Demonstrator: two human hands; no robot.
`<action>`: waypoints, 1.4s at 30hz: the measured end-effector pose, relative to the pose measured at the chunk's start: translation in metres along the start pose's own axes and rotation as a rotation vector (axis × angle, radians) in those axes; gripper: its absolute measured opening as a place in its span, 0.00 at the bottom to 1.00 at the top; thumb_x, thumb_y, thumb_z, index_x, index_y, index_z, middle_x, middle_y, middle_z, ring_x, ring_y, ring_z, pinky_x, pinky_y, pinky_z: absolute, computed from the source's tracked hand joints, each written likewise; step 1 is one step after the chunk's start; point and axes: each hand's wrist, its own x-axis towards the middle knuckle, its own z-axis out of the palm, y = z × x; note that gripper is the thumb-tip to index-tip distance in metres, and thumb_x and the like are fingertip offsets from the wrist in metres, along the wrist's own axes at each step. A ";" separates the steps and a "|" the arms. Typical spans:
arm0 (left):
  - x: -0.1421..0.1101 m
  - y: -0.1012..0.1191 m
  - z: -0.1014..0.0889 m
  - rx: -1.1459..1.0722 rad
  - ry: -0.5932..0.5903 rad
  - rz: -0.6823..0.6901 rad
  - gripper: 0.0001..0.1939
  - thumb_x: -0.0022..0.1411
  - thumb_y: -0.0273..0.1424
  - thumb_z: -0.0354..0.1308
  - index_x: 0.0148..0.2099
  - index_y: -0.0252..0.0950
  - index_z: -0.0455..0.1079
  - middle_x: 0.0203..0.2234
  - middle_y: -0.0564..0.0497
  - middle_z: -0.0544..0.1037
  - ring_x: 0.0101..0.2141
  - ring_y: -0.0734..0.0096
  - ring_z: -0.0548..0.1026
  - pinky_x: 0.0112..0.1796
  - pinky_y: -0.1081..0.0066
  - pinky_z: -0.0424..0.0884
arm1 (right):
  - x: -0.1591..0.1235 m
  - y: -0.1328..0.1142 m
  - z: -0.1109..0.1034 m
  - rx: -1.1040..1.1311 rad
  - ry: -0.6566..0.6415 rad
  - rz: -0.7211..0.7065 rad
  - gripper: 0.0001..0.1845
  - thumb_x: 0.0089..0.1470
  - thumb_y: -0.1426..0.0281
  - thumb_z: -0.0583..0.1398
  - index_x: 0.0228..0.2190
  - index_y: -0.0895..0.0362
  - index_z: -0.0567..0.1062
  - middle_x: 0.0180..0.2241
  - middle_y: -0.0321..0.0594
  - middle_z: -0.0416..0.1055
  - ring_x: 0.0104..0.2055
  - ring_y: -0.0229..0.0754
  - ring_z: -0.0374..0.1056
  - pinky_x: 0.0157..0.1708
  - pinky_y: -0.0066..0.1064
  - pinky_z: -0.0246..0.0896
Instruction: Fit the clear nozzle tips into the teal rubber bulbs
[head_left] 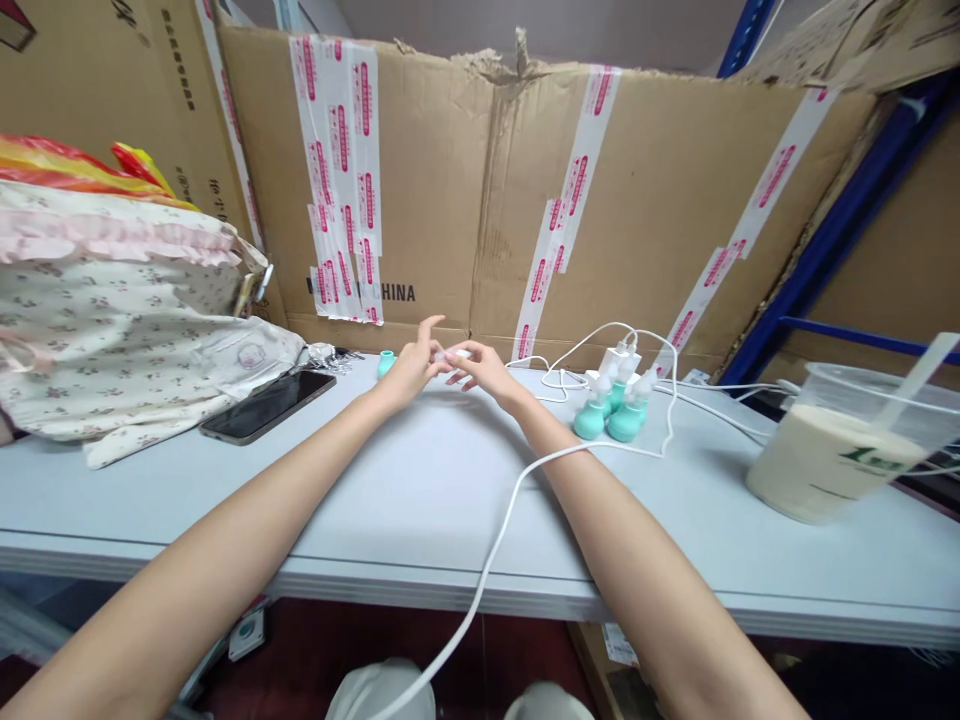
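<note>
Both my arms reach out over the white table (420, 500) and my hands meet near its far edge. My left hand (415, 362) and my right hand (480, 368) pinch a small white piece (459, 354) between their fingertips. Just left of my left hand a small teal cap-like part (385, 364) stands on the table. To the right of my right hand stands a cluster of teal and white devices (613, 402) joined to white chargers. A white cable (504, 520) runs from there under my right forearm and off the table's front edge.
A black phone (268, 404) lies at the left beside a floral cloth bag (112, 310). A plastic cup of milky drink with a straw (840, 450) stands at the right. Taped cardboard (480, 200) walls off the back. A blue shelf post (840, 220) rises at the right.
</note>
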 end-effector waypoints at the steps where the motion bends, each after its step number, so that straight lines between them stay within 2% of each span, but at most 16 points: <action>1: -0.001 0.001 0.002 -0.002 -0.030 0.003 0.37 0.51 0.28 0.56 0.60 0.36 0.44 0.27 0.55 0.73 0.24 0.76 0.69 0.32 0.73 0.66 | 0.000 0.001 -0.001 0.004 0.011 0.014 0.17 0.43 0.58 0.63 0.31 0.58 0.69 0.25 0.38 0.73 0.24 0.36 0.70 0.17 0.21 0.60; 3: -0.001 0.002 0.004 -0.028 -0.067 0.004 0.39 0.50 0.29 0.57 0.61 0.37 0.42 0.31 0.52 0.74 0.28 0.73 0.71 0.35 0.71 0.67 | -0.001 0.000 -0.004 0.039 0.038 0.027 0.16 0.42 0.59 0.63 0.29 0.58 0.70 0.26 0.38 0.73 0.26 0.36 0.70 0.19 0.22 0.61; 5: 0.001 -0.001 0.002 -0.036 -0.046 0.010 0.41 0.50 0.31 0.59 0.62 0.39 0.40 0.38 0.48 0.73 0.34 0.69 0.73 0.39 0.68 0.67 | -0.002 -0.002 -0.007 0.096 0.058 0.021 0.16 0.42 0.59 0.63 0.31 0.56 0.71 0.29 0.38 0.73 0.28 0.36 0.70 0.20 0.23 0.62; 8: 0.005 -0.024 -0.010 0.102 0.122 -0.012 0.42 0.46 0.35 0.62 0.61 0.39 0.45 0.49 0.41 0.66 0.49 0.59 0.66 0.48 0.59 0.61 | -0.002 -0.004 -0.010 0.143 0.081 0.013 0.17 0.41 0.61 0.64 0.34 0.55 0.71 0.34 0.38 0.73 0.29 0.36 0.70 0.21 0.23 0.62; 10: 0.007 -0.049 -0.021 0.208 0.271 -0.114 0.41 0.43 0.37 0.64 0.58 0.37 0.51 0.52 0.40 0.62 0.54 0.53 0.60 0.51 0.54 0.56 | -0.002 -0.003 -0.010 0.163 0.093 0.011 0.18 0.39 0.62 0.65 0.33 0.56 0.71 0.35 0.39 0.72 0.29 0.36 0.70 0.21 0.23 0.63; 14: 0.003 -0.099 -0.039 0.099 0.329 -0.277 0.33 0.38 0.37 0.66 0.48 0.34 0.63 0.45 0.41 0.70 0.47 0.56 0.67 0.48 0.57 0.61 | -0.001 0.000 -0.008 0.231 0.089 -0.028 0.19 0.36 0.64 0.66 0.32 0.56 0.71 0.35 0.39 0.71 0.31 0.37 0.70 0.23 0.25 0.65; 16: -0.001 -0.113 -0.042 -0.034 0.269 -0.373 0.29 0.33 0.37 0.68 0.40 0.33 0.67 0.37 0.43 0.74 0.40 0.58 0.71 0.43 0.58 0.65 | -0.001 0.000 -0.008 0.259 0.083 -0.045 0.19 0.37 0.63 0.66 0.32 0.57 0.71 0.35 0.40 0.72 0.31 0.36 0.70 0.25 0.26 0.66; 18: -0.002 -0.116 -0.045 -0.109 0.230 -0.408 0.24 0.29 0.37 0.68 0.32 0.33 0.69 0.29 0.44 0.75 0.32 0.60 0.72 0.38 0.60 0.66 | -0.001 -0.001 -0.007 0.277 0.079 -0.057 0.18 0.37 0.61 0.66 0.32 0.57 0.72 0.35 0.40 0.72 0.30 0.36 0.70 0.25 0.26 0.67; 20: 0.000 -0.111 -0.049 -0.133 0.257 -0.393 0.22 0.32 0.40 0.66 0.29 0.33 0.68 0.27 0.46 0.74 0.30 0.63 0.71 0.35 0.63 0.67 | -0.001 -0.002 -0.007 0.294 0.071 -0.060 0.19 0.37 0.61 0.66 0.32 0.57 0.72 0.37 0.41 0.72 0.30 0.36 0.70 0.26 0.26 0.67; 25: 0.015 -0.070 -0.056 -0.374 0.487 -0.328 0.21 0.44 0.44 0.57 0.39 0.37 0.64 0.29 0.53 0.71 0.29 0.72 0.70 0.27 0.73 0.66 | 0.000 -0.004 -0.006 0.329 0.073 -0.047 0.19 0.34 0.64 0.67 0.32 0.58 0.72 0.34 0.41 0.73 0.31 0.37 0.71 0.28 0.27 0.68; 26: 0.016 -0.060 -0.054 -0.443 0.465 -0.309 0.20 0.46 0.43 0.57 0.41 0.39 0.63 0.29 0.54 0.70 0.28 0.73 0.70 0.27 0.74 0.66 | 0.000 -0.004 -0.005 0.339 0.080 -0.048 0.19 0.34 0.65 0.68 0.31 0.58 0.72 0.34 0.41 0.73 0.31 0.37 0.71 0.29 0.28 0.68; 29: 0.015 -0.031 -0.039 -0.550 0.243 -0.272 0.19 0.49 0.42 0.56 0.41 0.38 0.60 0.27 0.55 0.69 0.26 0.74 0.71 0.30 0.70 0.69 | 0.002 -0.003 -0.005 0.367 0.110 -0.051 0.21 0.33 0.66 0.68 0.33 0.58 0.72 0.34 0.41 0.73 0.31 0.37 0.72 0.29 0.28 0.69; 34: 0.007 -0.010 -0.017 -0.251 0.030 -0.192 0.18 0.49 0.42 0.56 0.36 0.34 0.66 0.26 0.51 0.73 0.25 0.72 0.69 0.28 0.72 0.67 | 0.005 0.001 -0.008 0.353 0.128 -0.053 0.19 0.32 0.65 0.68 0.31 0.58 0.74 0.32 0.40 0.73 0.31 0.37 0.71 0.30 0.27 0.68; 36: 0.005 -0.010 -0.014 -0.103 -0.006 -0.156 0.17 0.51 0.44 0.54 0.34 0.34 0.66 0.24 0.52 0.73 0.25 0.72 0.69 0.28 0.73 0.65 | 0.005 0.003 -0.009 0.334 0.099 -0.071 0.19 0.33 0.64 0.68 0.31 0.58 0.74 0.31 0.39 0.74 0.32 0.36 0.71 0.30 0.26 0.68; 39: 0.003 -0.011 -0.012 0.109 0.005 -0.060 0.17 0.53 0.45 0.52 0.31 0.35 0.67 0.22 0.54 0.71 0.24 0.72 0.67 0.27 0.74 0.62 | 0.004 0.005 -0.010 0.299 0.081 -0.092 0.19 0.34 0.63 0.67 0.31 0.58 0.75 0.28 0.38 0.73 0.30 0.34 0.69 0.27 0.24 0.66; 42: 0.002 -0.010 -0.012 0.193 0.000 0.003 0.19 0.56 0.46 0.50 0.33 0.35 0.68 0.24 0.53 0.72 0.25 0.71 0.67 0.29 0.74 0.61 | 0.004 0.005 -0.010 0.295 0.097 -0.094 0.18 0.34 0.63 0.67 0.30 0.58 0.75 0.27 0.37 0.73 0.29 0.34 0.69 0.27 0.23 0.65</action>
